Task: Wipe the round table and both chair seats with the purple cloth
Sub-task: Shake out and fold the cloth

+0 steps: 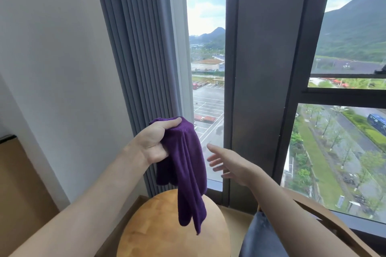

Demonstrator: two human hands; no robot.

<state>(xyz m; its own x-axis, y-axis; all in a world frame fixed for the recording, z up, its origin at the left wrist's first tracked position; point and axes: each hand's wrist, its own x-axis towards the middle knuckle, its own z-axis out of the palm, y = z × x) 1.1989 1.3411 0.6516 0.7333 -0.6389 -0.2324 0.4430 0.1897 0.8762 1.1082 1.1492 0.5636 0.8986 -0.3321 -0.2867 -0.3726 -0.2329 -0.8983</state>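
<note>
The left hand [155,142] grips the purple cloth [186,169] at its top, thumb over the bunched edge and fingers curled round it. The cloth hangs free in loose folds, its lower tips dangling above the round wooden table [175,229] without visible contact. The right hand [227,165] holds nothing; its fingers are spread apart and extended toward the hanging cloth, just beside it.

Risks, as judged from this position:
- The cloth is bunched, not flat. Wiping in this state would likely give a narrow contact patch and leave parts of the tabletop untouched.
- The grip is on one edge only. If the right hand pulls a fold to spread the cloth, the edge may slip from the left hand and drop onto the table or beyond it.
- The grey curtain [142,69] hangs close behind the cloth; a wide shake could catch it.

Containers: none are identifiable. A grey-blue object [263,236] lies beside the table; whether it is a chair seat cannot be determined.
</note>
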